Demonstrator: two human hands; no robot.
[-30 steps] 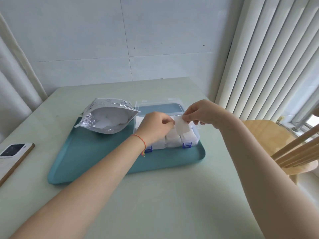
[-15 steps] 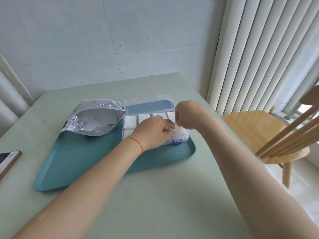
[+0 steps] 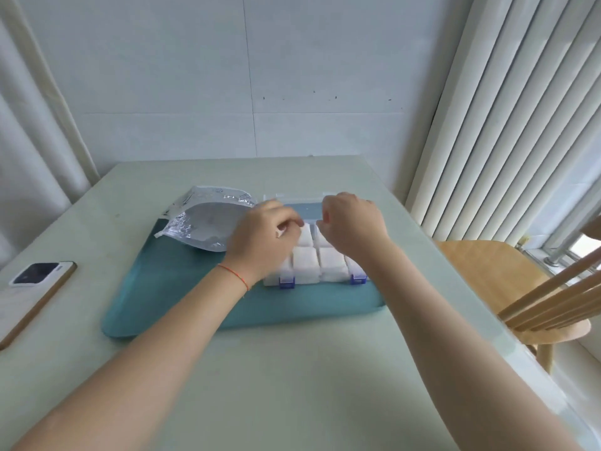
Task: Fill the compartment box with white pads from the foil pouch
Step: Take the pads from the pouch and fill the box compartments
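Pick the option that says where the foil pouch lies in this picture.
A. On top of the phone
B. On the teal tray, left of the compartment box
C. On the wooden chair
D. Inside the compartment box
B: the foil pouch lies on the teal tray, left of the compartment box.
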